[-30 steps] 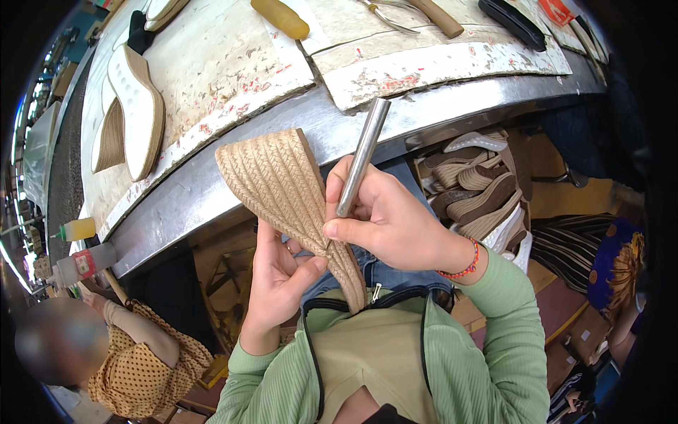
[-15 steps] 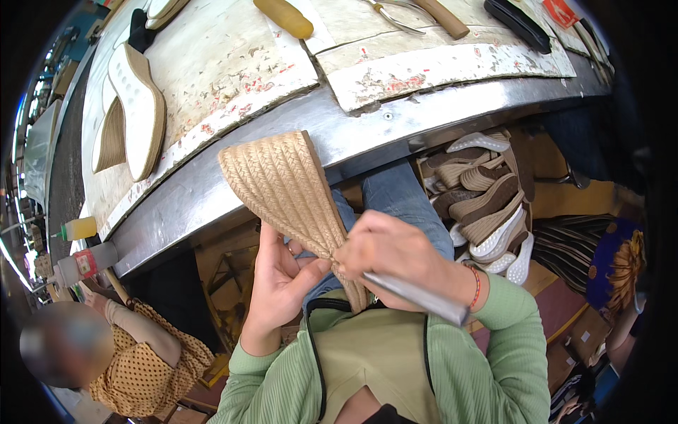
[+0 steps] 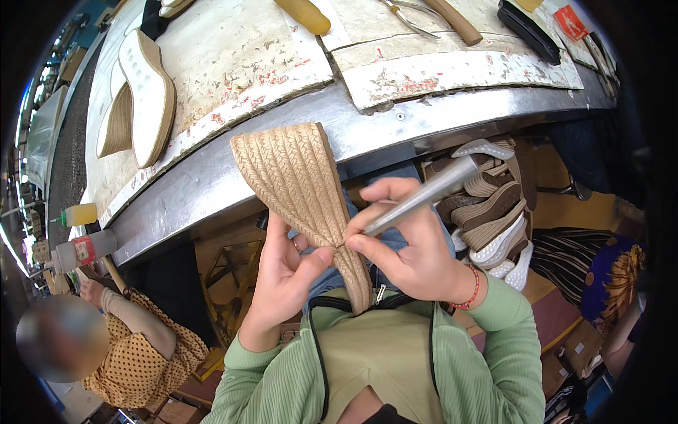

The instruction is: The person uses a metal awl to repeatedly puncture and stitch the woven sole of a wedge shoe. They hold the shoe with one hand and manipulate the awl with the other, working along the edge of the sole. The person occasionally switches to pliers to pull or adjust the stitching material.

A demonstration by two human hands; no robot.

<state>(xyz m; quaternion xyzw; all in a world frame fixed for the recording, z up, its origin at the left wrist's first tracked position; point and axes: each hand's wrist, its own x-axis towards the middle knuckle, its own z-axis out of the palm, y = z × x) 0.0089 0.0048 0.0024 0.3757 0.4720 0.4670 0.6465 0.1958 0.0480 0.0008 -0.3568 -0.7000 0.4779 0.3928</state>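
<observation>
- A person's bare hands work on a braided, straw-coloured shoe wedge point(image 3: 293, 173), held in front of the lap with its broad end up, before the metal bench edge point(image 3: 452, 116), and its narrow end down against the green jacket point(image 3: 480, 353).
- The left hand point(image 3: 286, 272) grips the wedge's narrow waist, its thumb laid across the braid.
- The right hand point(image 3: 402, 258) is closed around a silvery metal rod point(image 3: 427, 194); thumb and finger meet at the creased waist, beside the left thumb. Whether they also pinch a strand there, I cannot tell.
- What has just changed: half a second ago the rod slanted down toward the right sleeve, the back of the hand uppermost; now the hand is turned and the rod points up and right.
- The left hand's hold is much the same, so the work seems to stay at that one crease, unfinished.
- The view has shifted slightly: the white-topped wedges point(image 3: 148, 99) and yellow handle point(image 3: 304, 15) on the bench appear farther right.
</observation>
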